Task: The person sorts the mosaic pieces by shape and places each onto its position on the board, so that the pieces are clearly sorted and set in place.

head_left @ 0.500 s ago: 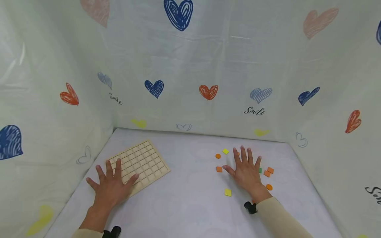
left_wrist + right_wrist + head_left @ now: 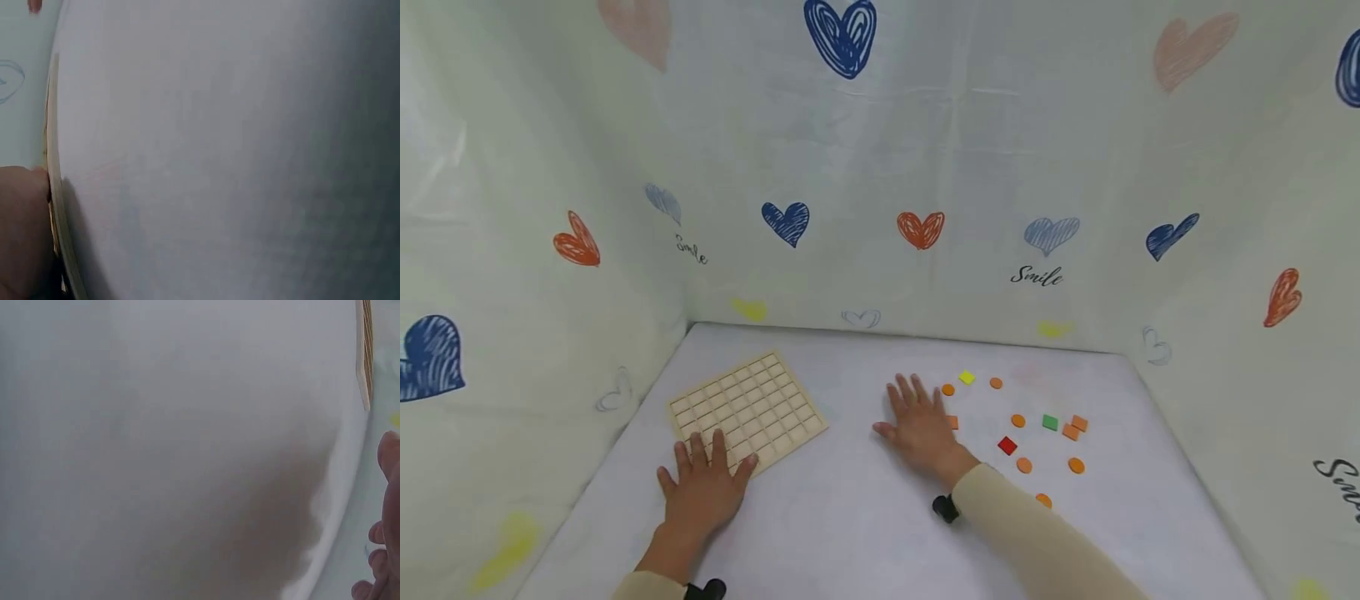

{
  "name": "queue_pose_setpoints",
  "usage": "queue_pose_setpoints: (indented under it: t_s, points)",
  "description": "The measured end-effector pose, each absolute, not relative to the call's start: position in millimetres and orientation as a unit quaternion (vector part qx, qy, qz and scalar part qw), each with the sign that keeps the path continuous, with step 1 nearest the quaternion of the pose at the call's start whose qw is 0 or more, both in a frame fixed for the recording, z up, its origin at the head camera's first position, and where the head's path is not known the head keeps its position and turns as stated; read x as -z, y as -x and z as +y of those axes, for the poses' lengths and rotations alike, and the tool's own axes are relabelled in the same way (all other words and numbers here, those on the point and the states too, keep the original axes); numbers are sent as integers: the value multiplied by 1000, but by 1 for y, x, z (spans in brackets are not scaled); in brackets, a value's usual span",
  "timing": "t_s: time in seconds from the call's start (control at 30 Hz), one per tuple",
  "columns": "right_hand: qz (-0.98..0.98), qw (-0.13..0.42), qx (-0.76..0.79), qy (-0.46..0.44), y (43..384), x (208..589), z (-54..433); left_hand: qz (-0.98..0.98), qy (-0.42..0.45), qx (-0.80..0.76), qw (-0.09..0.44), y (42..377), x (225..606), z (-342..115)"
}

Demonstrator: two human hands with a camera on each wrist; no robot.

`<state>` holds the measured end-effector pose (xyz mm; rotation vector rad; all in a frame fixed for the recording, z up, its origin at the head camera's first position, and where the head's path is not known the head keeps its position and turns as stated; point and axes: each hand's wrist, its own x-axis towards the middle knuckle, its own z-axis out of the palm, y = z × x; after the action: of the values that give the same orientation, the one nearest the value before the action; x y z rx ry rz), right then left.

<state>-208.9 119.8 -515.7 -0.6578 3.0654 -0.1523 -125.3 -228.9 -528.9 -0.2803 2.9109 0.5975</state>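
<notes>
Grid board [image 2: 756, 404]: near corner being overlapped by left hand [image 2: 703, 493], presumably for steadying.
Orange tile [image 2: 953, 422] being partly hidden by right hand [image 2: 921, 435]; both hands outspread, nothing being grasped.

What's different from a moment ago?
The right grip swept left toward the wooden board, uncovering a red square. The left grip shifted slightly right and backward. Nothing was visibly grabbed or let go. The wooden board and green square stayed put.
</notes>
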Motion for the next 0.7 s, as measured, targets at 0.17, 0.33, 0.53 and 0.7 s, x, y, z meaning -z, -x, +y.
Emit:
queue_pose_setpoints:
  t_s: [0.17,0.33,0.53,0.7]
  points:
    - [945,63,34,318,202,523,55,978,52,-178,96,123,531,-216]
    - [947,71,-32,311,197,522,59,981,-9,-164,101,135,524,-196]
    - [950,59,-62,301,160,519,100,978,-93,-140,125,136,517,-174]
    - [960,42,-59,271,117,518,139,972,-157,-122,127,127,519,-142]
